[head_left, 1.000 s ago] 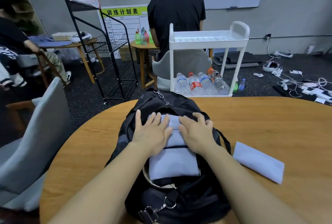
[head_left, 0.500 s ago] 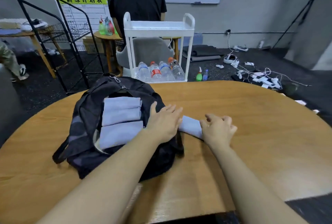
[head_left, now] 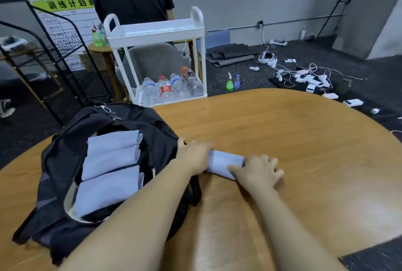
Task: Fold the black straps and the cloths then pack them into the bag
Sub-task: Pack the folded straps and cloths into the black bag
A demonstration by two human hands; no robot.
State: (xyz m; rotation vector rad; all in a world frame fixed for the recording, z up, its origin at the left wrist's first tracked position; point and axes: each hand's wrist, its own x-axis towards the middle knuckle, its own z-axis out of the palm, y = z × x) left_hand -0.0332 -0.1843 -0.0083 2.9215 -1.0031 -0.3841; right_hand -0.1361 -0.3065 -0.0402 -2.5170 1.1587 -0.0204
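Note:
A black backpack [head_left: 65,162] lies open on the left of the round wooden table [head_left: 304,140]. Three folded pale grey cloths [head_left: 113,170] lie stacked in a row inside its opening. Just right of the bag, a fourth folded cloth [head_left: 224,161] lies on the table top. My left hand [head_left: 192,155] grips its left end, beside the bag's edge. My right hand [head_left: 258,170] holds its right end, thumb on top and fingers curled down at the side. A black bag strap [head_left: 195,188] hangs under my left wrist.
Behind the table stands a white trolley [head_left: 156,33] with water bottles [head_left: 169,88] on its lower shelf, and a person in black stands behind it. A black wire rack [head_left: 65,53] is at the back left. Cables and chargers [head_left: 304,75] litter the floor at right.
A second ago both hands pressed flat on the cloths in the bag. They have moved right onto the cloth on the table and taken hold of its ends; the view has turned right.

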